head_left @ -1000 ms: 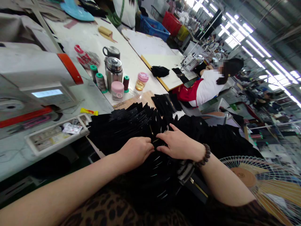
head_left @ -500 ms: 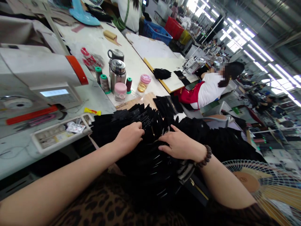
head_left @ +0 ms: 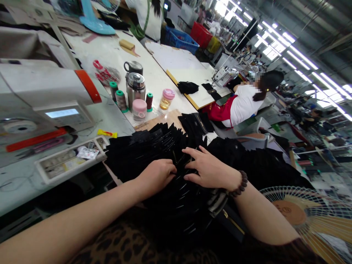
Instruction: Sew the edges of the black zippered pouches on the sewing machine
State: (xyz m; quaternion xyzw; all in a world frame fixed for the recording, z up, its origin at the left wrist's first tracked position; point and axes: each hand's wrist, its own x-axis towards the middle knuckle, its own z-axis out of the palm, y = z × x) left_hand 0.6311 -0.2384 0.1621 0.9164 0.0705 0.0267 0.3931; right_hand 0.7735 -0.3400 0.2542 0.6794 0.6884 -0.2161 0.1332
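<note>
A thick pile of black fabric pieces [head_left: 143,145], some with metal zippers showing, spreads over the table edge and my lap. My left hand [head_left: 158,176] is closed at the middle of the pile, its fingertips pinched on a black fabric piece. Just to its right, my right hand [head_left: 209,167] rests on the pile with fingers spread apart, palm down. A beaded bracelet [head_left: 242,182] circles my right wrist. Below that wrist lies a black piece with a gold zipper [head_left: 233,222].
A sewing machine [head_left: 44,88] and a white parts tray [head_left: 71,159] stand at left. Steel flasks [head_left: 135,88], thread spools [head_left: 120,101] and a pink-lidded cup [head_left: 167,99] stand beyond the pile. A fan [head_left: 310,216] is at lower right. A co-worker [head_left: 244,104] sits ahead.
My left hand has moved down and toward me, closer to my right hand. The fingers of my right hand have spread a little over the pile.
</note>
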